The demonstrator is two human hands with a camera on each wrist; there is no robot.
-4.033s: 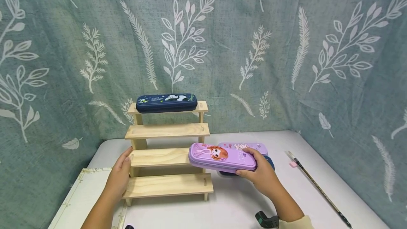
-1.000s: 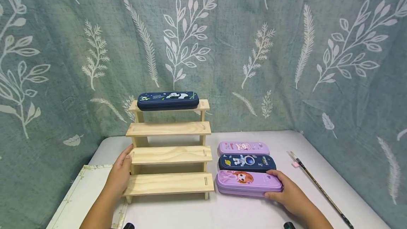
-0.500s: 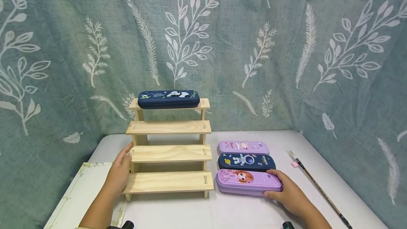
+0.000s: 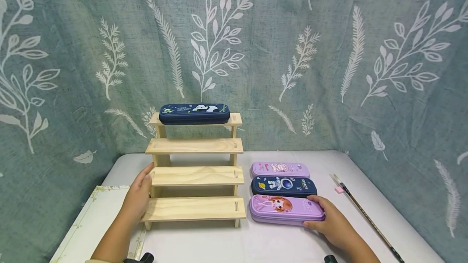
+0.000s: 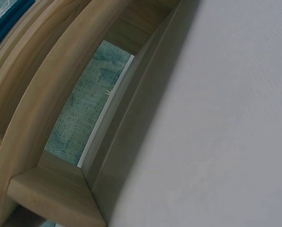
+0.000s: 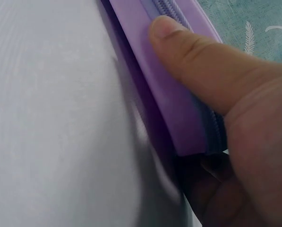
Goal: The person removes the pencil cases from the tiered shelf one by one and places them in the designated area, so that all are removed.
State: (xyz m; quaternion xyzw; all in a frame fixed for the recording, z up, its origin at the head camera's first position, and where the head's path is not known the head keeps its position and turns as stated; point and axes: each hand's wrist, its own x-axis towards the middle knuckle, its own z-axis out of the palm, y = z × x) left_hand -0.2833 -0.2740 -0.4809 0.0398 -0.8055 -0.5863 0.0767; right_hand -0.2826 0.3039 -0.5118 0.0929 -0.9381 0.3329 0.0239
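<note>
My right hand (image 4: 332, 221) grips the right end of a purple pencil case (image 4: 268, 215) printed with a red-haired girl. In the right wrist view, the thumb (image 6: 192, 52) presses along its zipper side, with the case low over the white table. Directly behind lie a navy astronaut pencil case (image 4: 300, 188) and a lilac pencil case (image 4: 270, 169). My left hand (image 4: 137, 198) holds the left side of a stepped wooden display stand (image 4: 193, 209), thumb at the third tier's end, other fingers partly hidden. A navy panda pencil case (image 4: 193, 117) sits on the top tier.
A long-handled brush (image 4: 369, 220) lies along the right side of the white table (image 4: 204, 244), its bristles near a small pink piece (image 4: 339, 190). A pale, leaf-edged board (image 4: 95, 220) lies at left. Patterned green cloth (image 4: 256, 64) hangs behind.
Four seconds ago my right hand held the purple pencil case raised beside the stand. It then came down and right, in front of the navy case. Over the last second the hands hardly move.
</note>
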